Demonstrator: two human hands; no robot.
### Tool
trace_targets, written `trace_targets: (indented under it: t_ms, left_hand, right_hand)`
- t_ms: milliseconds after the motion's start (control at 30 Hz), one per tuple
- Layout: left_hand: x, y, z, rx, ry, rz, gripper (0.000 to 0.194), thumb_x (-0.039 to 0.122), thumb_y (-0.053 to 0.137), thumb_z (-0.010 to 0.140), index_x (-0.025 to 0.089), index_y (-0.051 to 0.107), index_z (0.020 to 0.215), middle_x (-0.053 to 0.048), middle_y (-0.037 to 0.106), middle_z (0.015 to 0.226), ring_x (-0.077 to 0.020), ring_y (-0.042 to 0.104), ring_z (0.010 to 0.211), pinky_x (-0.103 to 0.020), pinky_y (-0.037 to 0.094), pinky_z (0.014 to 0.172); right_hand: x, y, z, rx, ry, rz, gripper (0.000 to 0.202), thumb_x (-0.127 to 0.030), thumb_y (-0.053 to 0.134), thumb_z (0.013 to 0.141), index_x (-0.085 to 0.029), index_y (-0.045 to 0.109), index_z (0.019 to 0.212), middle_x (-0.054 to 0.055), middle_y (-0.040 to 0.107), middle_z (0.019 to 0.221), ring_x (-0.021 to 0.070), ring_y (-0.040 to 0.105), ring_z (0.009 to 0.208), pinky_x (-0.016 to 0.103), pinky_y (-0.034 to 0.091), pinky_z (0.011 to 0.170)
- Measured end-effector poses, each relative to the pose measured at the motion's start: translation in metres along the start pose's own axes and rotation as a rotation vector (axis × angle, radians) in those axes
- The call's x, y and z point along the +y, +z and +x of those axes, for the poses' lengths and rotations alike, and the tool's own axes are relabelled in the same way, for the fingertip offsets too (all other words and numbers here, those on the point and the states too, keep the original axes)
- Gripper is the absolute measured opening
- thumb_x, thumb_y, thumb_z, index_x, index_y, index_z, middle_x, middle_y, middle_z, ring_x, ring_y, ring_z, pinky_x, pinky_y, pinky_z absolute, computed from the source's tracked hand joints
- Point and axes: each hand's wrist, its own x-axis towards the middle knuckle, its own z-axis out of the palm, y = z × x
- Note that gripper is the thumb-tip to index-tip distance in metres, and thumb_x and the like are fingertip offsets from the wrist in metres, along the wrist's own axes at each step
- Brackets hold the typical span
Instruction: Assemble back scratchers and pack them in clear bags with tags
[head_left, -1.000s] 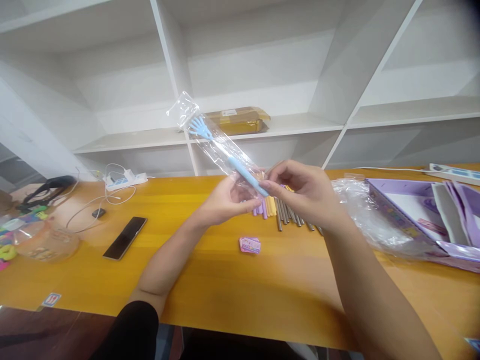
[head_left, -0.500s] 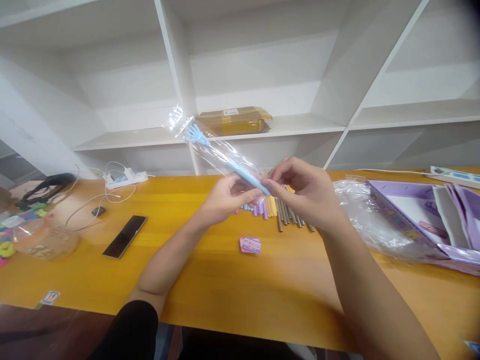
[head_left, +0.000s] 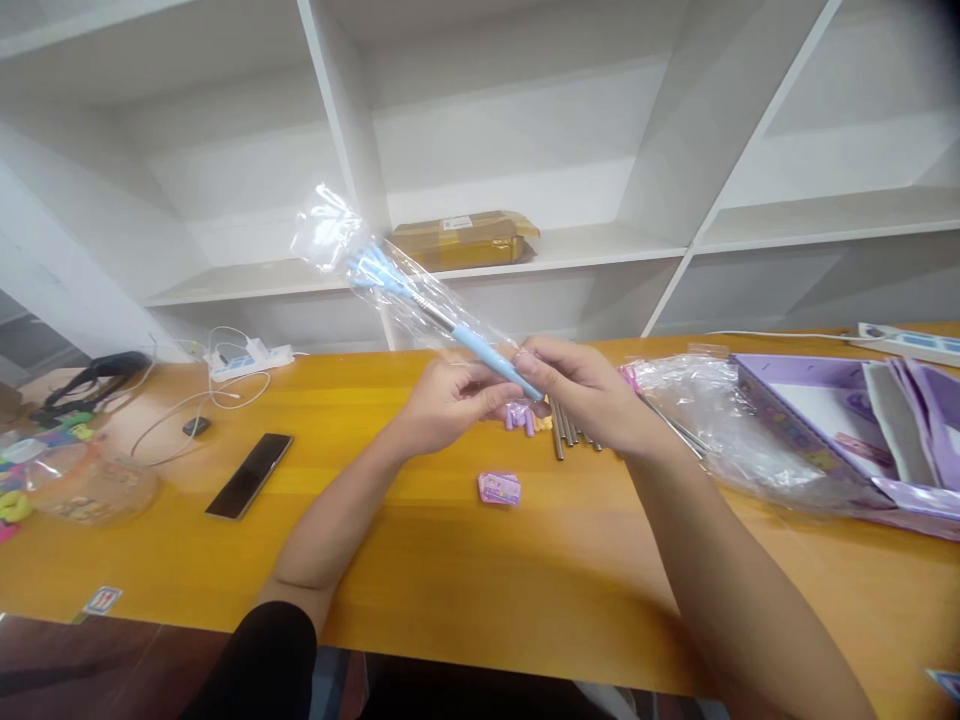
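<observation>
Holding a blue stick [head_left: 491,355] in a clear sleeve [head_left: 328,235] with both hands

Held slantwise above the wooden table [head_left: 450,600], with the blurred blue head up to the left and the handle down toward the right. Clamped near the handle's lower end by the left hand [head_left: 442,405], with the thumb on the near side and the fingers partly hidden behind. Pinched there also by the right hand [head_left: 577,395], close beside the left thumb. Hard to tell exactly where the sleeve ends under the fingertips.

For good handling, probably best to bear the weight with the left hand and leave finer fingering to the right. Pinch firmly enough to stop any twisting, yet lightly enough to feel the sleeve slip over the handle. Make any shift along the stick's length rather than across, so as to spare the thin sleeve from tearing. Mind the unsupported head end, likely to swing with a small tilt of the wrists.

Hold high enough to clear the metal tubes [head_left: 559,430] and purple pieces [head_left: 519,417] just past the hands. Avoid brushing the purple cards [head_left: 499,488] nearer the table's front edge, or catching the right forearm on the plastic bags [head_left: 765,470] beside the purple box [head_left: 780,412].
</observation>
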Motion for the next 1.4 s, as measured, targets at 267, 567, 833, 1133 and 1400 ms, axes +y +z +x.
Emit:
trace_targets:
  t_ms: [267, 567, 833, 1133, 1400]
  left_hand:
    - [-0.009, -0.007, -0.001, -0.031, 0.081, 0.023, 0.045, 0.060, 0.069, 0.101, 0.017, 0.079, 0.099, -0.005, 0.071, 0.080, -0.0147, 0.066, 0.073, -0.025, 0.054, 0.065]
    - [-0.009, -0.012, -0.003, -0.087, 0.131, 0.049, 0.042, 0.057, 0.064, 0.105, 0.017, 0.075, 0.098, -0.005, 0.068, 0.081, -0.0150, 0.064, 0.075, -0.026, 0.052, 0.067]
    - [-0.010, -0.014, -0.002, -0.111, 0.187, 0.015, 0.042, 0.052, 0.061, 0.108, 0.016, 0.070, 0.086, -0.003, 0.065, 0.075, -0.0135, 0.060, 0.070, -0.026, 0.050, 0.064]
    - [-0.007, -0.011, -0.001, 0.016, 0.080, 0.125, 0.048, 0.057, 0.062, 0.103, 0.018, 0.059, 0.075, -0.001, 0.057, 0.068, -0.0138, 0.059, 0.065, -0.027, 0.048, 0.061]
    - [-0.004, -0.009, 0.000, -0.007, 0.080, 0.148, 0.050, 0.062, 0.066, 0.102, 0.017, 0.065, 0.079, -0.001, 0.061, 0.070, -0.0124, 0.058, 0.065, -0.024, 0.047, 0.058]
  right_hand:
    - [0.009, 0.013, 0.006, -0.083, -0.017, 0.210, 0.058, -0.072, 0.055, 0.105, -0.021, 0.065, 0.080, 0.000, 0.058, 0.068, 0.0114, 0.049, 0.056, 0.025, 0.040, 0.049]
    - [0.005, 0.023, 0.007, -0.038, -0.044, 0.275, 0.060, -0.074, 0.057, 0.103, -0.021, 0.063, 0.076, -0.002, 0.050, 0.058, 0.0111, 0.045, 0.050, 0.025, 0.039, 0.045]
    - [0.006, 0.031, 0.007, 0.005, -0.171, 0.263, 0.063, -0.070, 0.050, 0.108, -0.018, 0.063, 0.074, 0.001, 0.055, 0.061, 0.0108, 0.051, 0.052, 0.023, 0.037, 0.045]
    - [0.012, 0.025, 0.009, 0.193, -0.376, -0.369, 0.060, -0.050, 0.038, 0.117, -0.020, 0.054, 0.068, 0.000, 0.056, 0.061, 0.0106, 0.047, 0.055, 0.027, 0.035, 0.058]
    - [0.013, 0.027, 0.009, 0.209, -0.448, -0.542, 0.049, -0.031, 0.040, 0.115, -0.021, 0.052, 0.069, -0.001, 0.056, 0.062, 0.0107, 0.048, 0.055, 0.028, 0.034, 0.059]
